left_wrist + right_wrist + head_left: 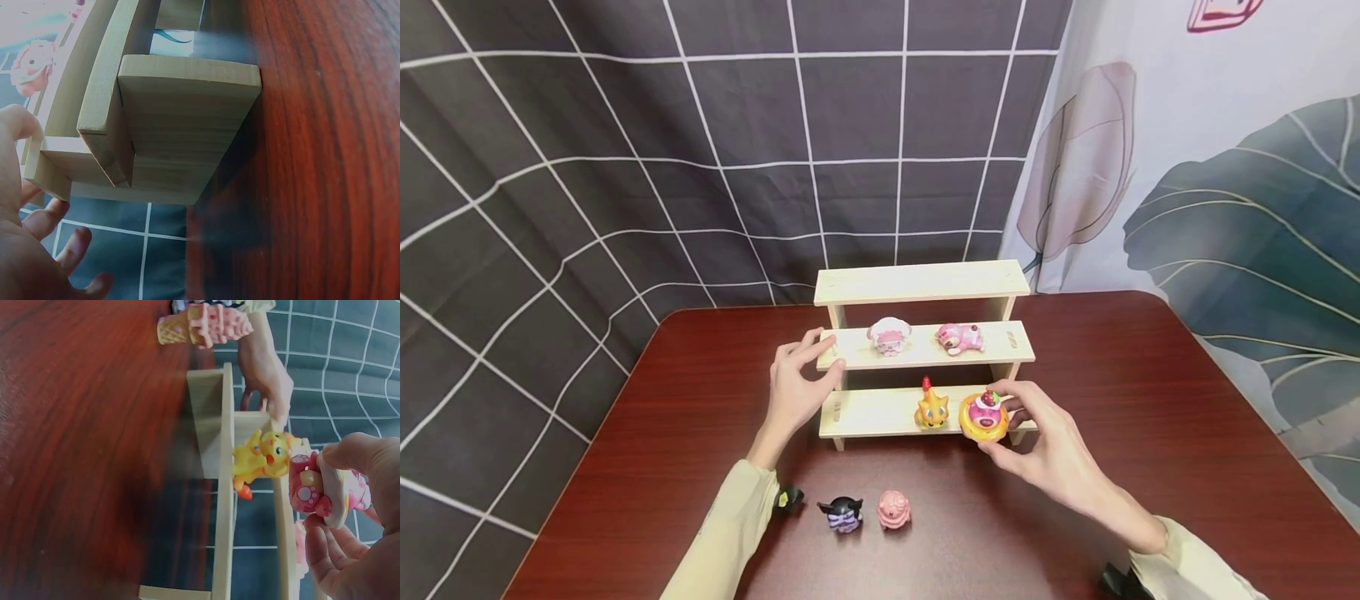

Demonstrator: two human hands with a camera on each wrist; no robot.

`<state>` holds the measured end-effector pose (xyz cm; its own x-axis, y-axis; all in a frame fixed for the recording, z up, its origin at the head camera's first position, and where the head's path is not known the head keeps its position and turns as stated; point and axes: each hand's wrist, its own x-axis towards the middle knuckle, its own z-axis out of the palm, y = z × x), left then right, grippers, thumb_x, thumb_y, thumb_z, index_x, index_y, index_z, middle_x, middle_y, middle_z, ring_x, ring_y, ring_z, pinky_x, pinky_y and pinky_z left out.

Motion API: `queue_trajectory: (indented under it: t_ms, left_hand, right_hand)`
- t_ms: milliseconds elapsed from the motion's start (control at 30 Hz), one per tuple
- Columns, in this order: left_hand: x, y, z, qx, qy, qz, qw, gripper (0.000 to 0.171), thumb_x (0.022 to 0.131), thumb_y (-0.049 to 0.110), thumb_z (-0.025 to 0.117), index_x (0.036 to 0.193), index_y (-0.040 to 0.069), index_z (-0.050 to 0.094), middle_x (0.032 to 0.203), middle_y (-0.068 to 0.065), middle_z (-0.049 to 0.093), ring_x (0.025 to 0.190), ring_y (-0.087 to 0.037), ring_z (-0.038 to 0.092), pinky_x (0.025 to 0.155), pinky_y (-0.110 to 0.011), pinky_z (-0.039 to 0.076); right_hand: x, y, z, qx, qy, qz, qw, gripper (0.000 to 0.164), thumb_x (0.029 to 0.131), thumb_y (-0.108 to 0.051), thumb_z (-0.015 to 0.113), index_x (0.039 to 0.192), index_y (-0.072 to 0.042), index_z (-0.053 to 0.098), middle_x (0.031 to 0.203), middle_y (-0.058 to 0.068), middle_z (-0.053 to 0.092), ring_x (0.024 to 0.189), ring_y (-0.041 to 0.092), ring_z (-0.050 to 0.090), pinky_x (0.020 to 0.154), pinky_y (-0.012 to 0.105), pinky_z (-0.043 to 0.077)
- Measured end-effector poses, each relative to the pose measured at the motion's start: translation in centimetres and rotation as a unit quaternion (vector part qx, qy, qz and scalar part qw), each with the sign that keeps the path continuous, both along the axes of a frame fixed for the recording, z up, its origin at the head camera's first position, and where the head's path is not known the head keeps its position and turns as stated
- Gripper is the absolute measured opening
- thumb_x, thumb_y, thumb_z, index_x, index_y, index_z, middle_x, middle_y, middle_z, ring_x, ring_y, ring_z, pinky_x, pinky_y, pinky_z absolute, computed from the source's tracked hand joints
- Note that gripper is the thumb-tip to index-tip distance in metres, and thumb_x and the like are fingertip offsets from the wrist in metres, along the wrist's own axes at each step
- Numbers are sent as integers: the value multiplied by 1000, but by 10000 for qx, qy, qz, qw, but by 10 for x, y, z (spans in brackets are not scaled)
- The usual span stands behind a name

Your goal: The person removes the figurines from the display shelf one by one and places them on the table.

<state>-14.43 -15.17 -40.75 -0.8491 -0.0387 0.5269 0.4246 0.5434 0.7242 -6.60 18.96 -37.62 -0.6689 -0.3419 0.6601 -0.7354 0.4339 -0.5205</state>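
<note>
A three-tier wooden display shelf [925,354] stands on the table. My left hand [796,383] grips the left end of its middle board, thumb at the front edge. In my right hand [1052,437], thumb and fingers pinch a pink bear figurine with a yellow ring round it [984,417], held before the right part of the bottom board. Its pink feet [306,492] show in the right wrist view. Just left of it, an orange-yellow figurine with a red-tipped tail [932,410] stands on the bottom board. The middle board bears a white-and-pink figurine [889,336] and a lying pink bear figurine [960,337].
On the dark red table [700,400], in front of the shelf, stand a black-and-purple figurine [842,514] and a pink ice-cream-cone figurine [206,326]. A dark grid-patterned curtain [737,167] hangs behind, with a leaf-patterned one [1247,225] to the right.
</note>
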Motion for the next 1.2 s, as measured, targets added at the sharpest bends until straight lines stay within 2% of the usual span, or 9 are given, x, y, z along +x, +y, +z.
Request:
queue_trajectory:
  t_ms: [233, 533, 867, 1033, 1133, 1200]
  left_hand:
    - [0, -1, 0, -15, 25, -1, 10000, 38, 82, 19, 79, 119, 11, 75, 133, -7, 64, 107, -33, 49, 88, -48, 37]
    - [0, -1, 0, 8, 66, -12, 10000, 38, 82, 19, 79, 119, 10, 75, 133, -7, 64, 106, -32, 49, 87, -47, 37]
    - [0, -1, -1, 49, 50, -16, 10000, 38, 82, 20, 79, 119, 11, 75, 133, -7, 64, 107, -32, 49, 87, -47, 37]
    - [0, 0, -1, 54, 46, -16, 10000, 37, 82, 19, 79, 119, 10, 76, 133, -8, 64, 106, -33, 49, 86, -47, 37]
    - [0, 0, 0, 65, 55, -37, 10000, 38, 82, 19, 79, 119, 9, 75, 133, -12, 64, 105, -34, 49, 86, -48, 37]
    - [0, 0, 0, 60, 54, -37, 10000, 38, 82, 19, 79, 119, 9, 75, 132, -12, 64, 105, -34, 49, 86, -48, 37]
  right_hand:
    - [7, -2, -5, -44, 53, 61, 10000, 80, 48, 11, 92, 120, 2, 59, 102, 7, 62, 78, 17, 61, 67, 16, 48]
    - [14, -3, -18, -64, 77, 157, 9998, 80, 47, 10, 93, 120, 3, 59, 102, 6, 63, 78, 17, 62, 66, 22, 50]
    - [20, -7, -26, 61, -186, 315, 9993, 77, 55, 4, 93, 124, -2, 58, 106, 0, 63, 84, 14, 63, 68, 22, 50]
    - [25, -8, -31, 140, -419, 440, 9981, 66, 67, -6, 88, 125, -2, 57, 109, -2, 62, 87, 12, 62, 71, 22, 50]
    - [27, -10, -34, 86, -363, 546, 9978, 66, 67, -4, 88, 125, -1, 57, 110, 1, 61, 87, 14, 62, 71, 23, 51]
    - [28, -12, -36, 60, -282, 593, 9978, 71, 61, 3, 89, 125, 1, 56, 109, 2, 62, 86, 15, 62, 70, 23, 51]
